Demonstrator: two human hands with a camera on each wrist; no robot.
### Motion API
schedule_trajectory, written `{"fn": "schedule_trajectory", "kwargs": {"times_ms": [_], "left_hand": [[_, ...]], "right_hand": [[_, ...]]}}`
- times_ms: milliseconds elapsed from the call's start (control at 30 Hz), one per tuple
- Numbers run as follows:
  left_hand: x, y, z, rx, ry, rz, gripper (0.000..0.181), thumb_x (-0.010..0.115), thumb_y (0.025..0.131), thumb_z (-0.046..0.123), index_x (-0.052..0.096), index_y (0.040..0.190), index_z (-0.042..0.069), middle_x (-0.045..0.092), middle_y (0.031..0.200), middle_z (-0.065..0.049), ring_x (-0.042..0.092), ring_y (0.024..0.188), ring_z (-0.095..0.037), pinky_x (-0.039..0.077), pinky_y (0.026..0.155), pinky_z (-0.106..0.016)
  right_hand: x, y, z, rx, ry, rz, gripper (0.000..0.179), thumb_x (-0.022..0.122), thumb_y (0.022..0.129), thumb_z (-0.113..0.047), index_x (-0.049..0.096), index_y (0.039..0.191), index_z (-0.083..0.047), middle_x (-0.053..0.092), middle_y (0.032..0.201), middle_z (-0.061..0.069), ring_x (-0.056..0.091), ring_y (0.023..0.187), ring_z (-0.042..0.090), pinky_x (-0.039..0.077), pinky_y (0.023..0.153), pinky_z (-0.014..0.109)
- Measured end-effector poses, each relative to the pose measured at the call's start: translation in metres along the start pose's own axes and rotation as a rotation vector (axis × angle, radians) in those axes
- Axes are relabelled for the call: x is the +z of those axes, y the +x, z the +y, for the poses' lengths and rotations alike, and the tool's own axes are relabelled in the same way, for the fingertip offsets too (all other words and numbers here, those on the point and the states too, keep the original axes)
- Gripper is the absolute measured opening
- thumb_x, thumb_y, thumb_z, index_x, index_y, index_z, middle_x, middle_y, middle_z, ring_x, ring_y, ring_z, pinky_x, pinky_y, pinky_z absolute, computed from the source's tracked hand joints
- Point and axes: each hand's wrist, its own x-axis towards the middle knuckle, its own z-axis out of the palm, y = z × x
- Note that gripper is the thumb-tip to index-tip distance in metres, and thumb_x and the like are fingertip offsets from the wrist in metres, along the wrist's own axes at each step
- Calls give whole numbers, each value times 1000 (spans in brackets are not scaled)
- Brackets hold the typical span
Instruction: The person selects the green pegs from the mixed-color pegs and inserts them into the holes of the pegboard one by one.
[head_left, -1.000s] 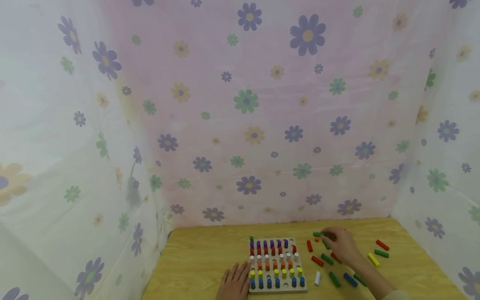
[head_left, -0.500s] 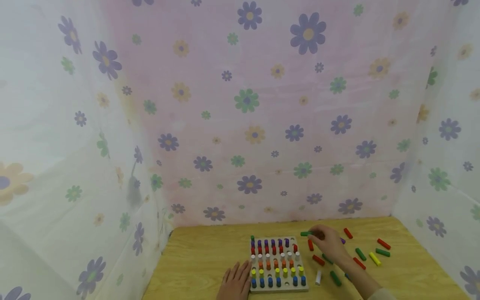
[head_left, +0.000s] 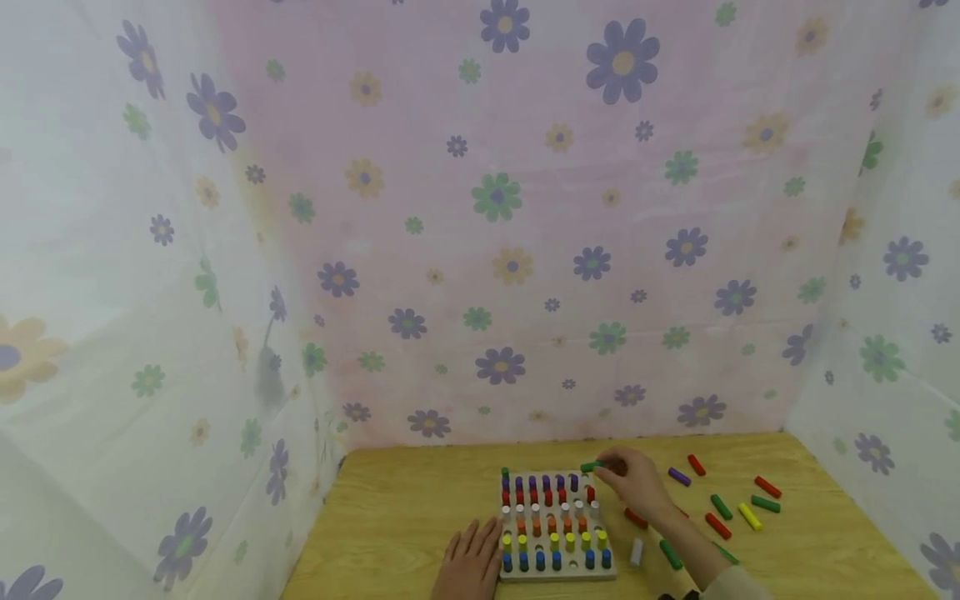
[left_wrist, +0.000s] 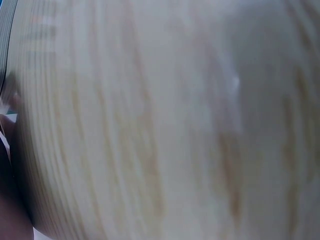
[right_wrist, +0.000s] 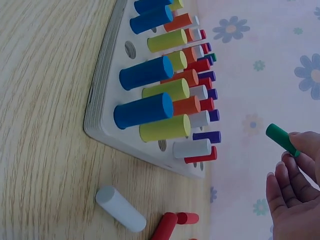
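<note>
A pale wooden pegboard (head_left: 558,573) stands on the table with rows of coloured pegs: blue at the front, then yellow, orange, white, red and purple, and one green peg (head_left: 505,472) at the far left corner. My left hand (head_left: 468,562) lies flat with spread fingers against the board's left edge. Above the board's far right corner, my right hand (head_left: 636,483) pinches a green peg (right_wrist: 281,138) between thumb and fingertips, held clear of the holes. The left wrist view is mostly blurred wood grain, with a bit of the hand at its left edge.
Loose pegs lie right of the board, among them a white peg (head_left: 637,552), a yellow peg (head_left: 750,517), a purple peg (head_left: 679,477) and several red and green ones. Flowered cloth (head_left: 512,267) walls enclose the wooden table (head_left: 397,500) at the back and sides.
My right hand has moved left with the green peg, from above the loose pegs to the board's far right corner, uncovering the purple peg and others. My left hand has stayed in place.
</note>
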Motion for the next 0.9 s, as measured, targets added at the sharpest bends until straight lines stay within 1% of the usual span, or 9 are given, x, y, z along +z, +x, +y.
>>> {"fn": "schedule_trajectory", "kwargs": {"times_ms": [133,233,400,533,633,767,900], "left_hand": [[0,0,1,1,-4,8,65,17,109,60,46,157,25,47,158,5,41,147,-30,31,119,-58],[-2,-1,2,0,-17,3,65,18,109,59,46,157,25,47,158,4,40,147,-31,30,119,-59],[-5,-3,4,-4,-26,-7,64,20,110,58,46,157,25,47,158,4,40,147,-31,31,119,-59],[-8,-2,4,-1,-24,-5,63,20,110,58,46,157,25,48,158,3,40,147,-32,30,119,-59],[-6,-1,2,5,-8,-10,65,17,109,59,45,157,25,47,158,4,40,147,-31,31,119,-59],[-3,0,1,6,3,-17,68,14,108,62,44,158,25,46,159,5,39,148,-30,31,119,-59],[-2,0,2,-4,-12,-26,69,15,108,62,45,157,25,46,158,5,39,148,-30,30,119,-59]], "right_hand": [[7,3,1,-4,10,0,9,76,94,-11,73,101,-6,68,87,0,64,77,12,55,67,25],[11,4,2,-4,14,0,9,77,93,-12,73,100,-7,68,87,0,65,78,13,55,68,25],[18,6,-1,25,22,-1,8,77,94,-14,74,100,-10,67,88,-2,64,81,13,55,70,26],[26,11,-7,30,28,0,6,77,93,-11,74,98,-9,67,87,-2,63,80,13,55,70,25],[33,15,-10,18,41,-4,5,77,92,-7,73,96,-6,67,85,0,63,78,13,55,70,25],[43,17,-14,11,47,-16,4,76,92,-6,72,94,-7,67,86,0,62,78,14,55,70,26],[55,19,-16,18,54,-34,3,74,94,-6,71,95,-7,70,89,1,65,80,15,56,69,28]]}}
